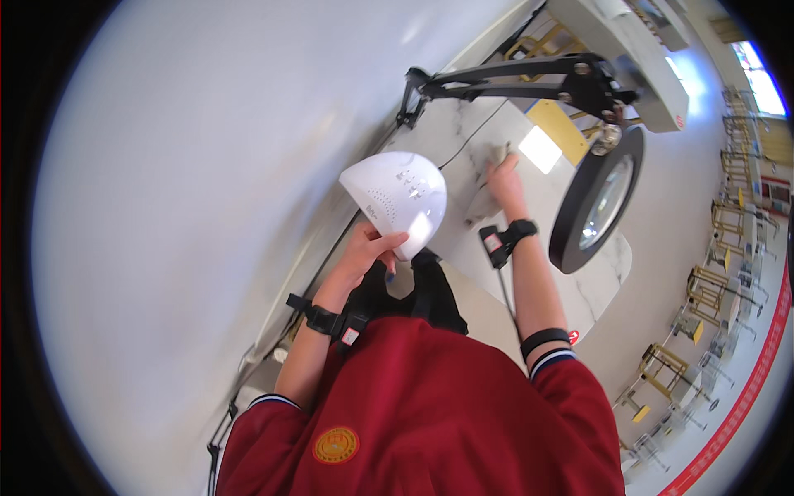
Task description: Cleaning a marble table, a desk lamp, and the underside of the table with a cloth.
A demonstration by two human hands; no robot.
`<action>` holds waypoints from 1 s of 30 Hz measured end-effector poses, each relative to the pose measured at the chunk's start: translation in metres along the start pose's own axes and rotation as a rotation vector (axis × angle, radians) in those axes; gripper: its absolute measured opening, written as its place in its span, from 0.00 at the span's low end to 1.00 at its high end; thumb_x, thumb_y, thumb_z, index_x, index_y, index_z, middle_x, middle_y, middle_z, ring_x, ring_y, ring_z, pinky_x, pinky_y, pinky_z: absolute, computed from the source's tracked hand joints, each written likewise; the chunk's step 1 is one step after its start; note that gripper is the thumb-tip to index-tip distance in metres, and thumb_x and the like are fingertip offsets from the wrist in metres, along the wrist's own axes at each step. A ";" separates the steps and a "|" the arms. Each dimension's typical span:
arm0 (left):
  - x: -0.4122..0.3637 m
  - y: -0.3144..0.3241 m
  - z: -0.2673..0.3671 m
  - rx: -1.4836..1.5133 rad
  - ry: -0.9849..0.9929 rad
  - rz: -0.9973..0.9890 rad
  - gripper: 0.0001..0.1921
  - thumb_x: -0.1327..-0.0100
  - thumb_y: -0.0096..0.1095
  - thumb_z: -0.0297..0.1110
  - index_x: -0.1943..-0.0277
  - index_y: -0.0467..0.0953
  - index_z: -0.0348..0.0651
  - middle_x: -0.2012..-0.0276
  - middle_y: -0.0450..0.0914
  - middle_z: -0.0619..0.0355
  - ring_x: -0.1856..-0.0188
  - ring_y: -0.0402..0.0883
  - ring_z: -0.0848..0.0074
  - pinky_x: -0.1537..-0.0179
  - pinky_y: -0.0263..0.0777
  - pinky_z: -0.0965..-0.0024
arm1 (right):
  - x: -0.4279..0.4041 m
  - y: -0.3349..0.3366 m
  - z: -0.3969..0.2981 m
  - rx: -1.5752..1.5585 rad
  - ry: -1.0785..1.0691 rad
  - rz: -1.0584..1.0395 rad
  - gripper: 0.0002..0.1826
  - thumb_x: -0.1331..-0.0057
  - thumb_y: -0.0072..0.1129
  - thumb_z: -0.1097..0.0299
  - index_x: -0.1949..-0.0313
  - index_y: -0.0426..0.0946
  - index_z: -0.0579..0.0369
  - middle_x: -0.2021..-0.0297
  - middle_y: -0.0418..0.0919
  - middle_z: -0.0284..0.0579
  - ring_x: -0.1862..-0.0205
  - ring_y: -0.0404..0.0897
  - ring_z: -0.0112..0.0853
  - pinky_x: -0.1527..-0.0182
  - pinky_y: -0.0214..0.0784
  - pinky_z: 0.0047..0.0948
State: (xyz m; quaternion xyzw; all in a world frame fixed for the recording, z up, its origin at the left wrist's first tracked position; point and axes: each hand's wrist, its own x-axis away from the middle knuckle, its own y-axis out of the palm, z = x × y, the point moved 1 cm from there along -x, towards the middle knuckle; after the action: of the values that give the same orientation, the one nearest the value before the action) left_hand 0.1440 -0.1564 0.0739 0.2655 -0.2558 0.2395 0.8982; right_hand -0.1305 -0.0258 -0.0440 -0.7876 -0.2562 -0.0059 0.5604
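A white dome-shaped nail lamp (400, 192) with vents and several buttons is gripped at its near edge by my left hand (366, 251), thumb on top. It is over the near left part of a marble-patterned table (595, 285), and a thin dark cable runs from behind it across the tabletop. My right hand (507, 186) clasps a crumpled grey-beige cloth (487, 204) against the table, to the right of the lamp. Part of the cloth sticks out beyond my fingers.
A ring magnifier lamp (595, 204) on a black jointed arm (508, 77) hangs right of my right forearm. A pale wall (186, 186) runs along the left. Beyond the table stands a yellow stool (561, 127). Rows of tables and stools line the far right.
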 end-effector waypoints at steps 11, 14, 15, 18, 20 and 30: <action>0.018 -0.007 0.025 -0.097 0.009 -0.066 0.13 0.47 0.63 0.37 0.68 0.75 0.33 0.79 0.77 0.56 0.86 0.72 0.80 0.84 0.67 0.78 | 0.160 0.030 -0.035 -0.135 0.127 0.065 0.24 0.43 0.52 0.63 0.53 0.52 0.58 0.74 0.75 0.61 0.70 0.75 0.56 0.67 0.67 0.51; 0.014 -0.005 0.028 -0.090 0.013 -0.099 0.13 0.46 0.63 0.37 0.67 0.75 0.34 0.79 0.76 0.56 0.86 0.71 0.80 0.84 0.68 0.78 | 0.189 0.036 -0.048 -0.155 0.169 0.029 0.22 0.43 0.53 0.63 0.54 0.55 0.57 0.73 0.75 0.61 0.70 0.75 0.56 0.67 0.67 0.51; 0.018 -0.006 0.028 -0.077 0.018 -0.106 0.13 0.46 0.62 0.37 0.67 0.75 0.34 0.79 0.76 0.57 0.86 0.71 0.80 0.84 0.68 0.77 | 0.198 0.040 -0.055 -0.165 0.195 0.036 0.22 0.43 0.53 0.63 0.54 0.55 0.57 0.73 0.75 0.61 0.70 0.75 0.56 0.67 0.67 0.51; 0.018 -0.008 0.033 -0.080 -0.009 -0.137 0.13 0.46 0.62 0.37 0.66 0.74 0.35 0.79 0.76 0.57 0.86 0.71 0.80 0.84 0.68 0.77 | 0.215 0.046 -0.070 -0.201 0.182 0.058 0.22 0.44 0.54 0.64 0.54 0.56 0.55 0.69 0.74 0.62 0.68 0.75 0.55 0.68 0.68 0.50; 0.019 -0.009 0.035 -0.088 -0.017 -0.141 0.12 0.46 0.62 0.37 0.66 0.74 0.35 0.79 0.76 0.57 0.85 0.71 0.80 0.84 0.67 0.77 | 0.219 0.042 -0.075 -0.202 0.186 0.050 0.21 0.44 0.54 0.65 0.54 0.57 0.54 0.69 0.74 0.62 0.68 0.75 0.55 0.68 0.68 0.50; 0.021 -0.009 0.038 -0.090 -0.040 -0.068 0.12 0.47 0.63 0.35 0.67 0.74 0.34 0.79 0.76 0.56 0.85 0.72 0.78 0.83 0.68 0.76 | 0.148 0.011 -0.078 -0.228 0.220 0.017 0.18 0.46 0.54 0.68 0.58 0.60 0.55 0.69 0.74 0.60 0.65 0.74 0.55 0.65 0.67 0.49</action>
State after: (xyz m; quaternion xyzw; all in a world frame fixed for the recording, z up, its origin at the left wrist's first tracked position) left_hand 0.1524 -0.1800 0.1103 0.2382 -0.2749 0.1918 0.9115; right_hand 0.0237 -0.0388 0.0195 -0.8429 -0.1841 -0.1165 0.4920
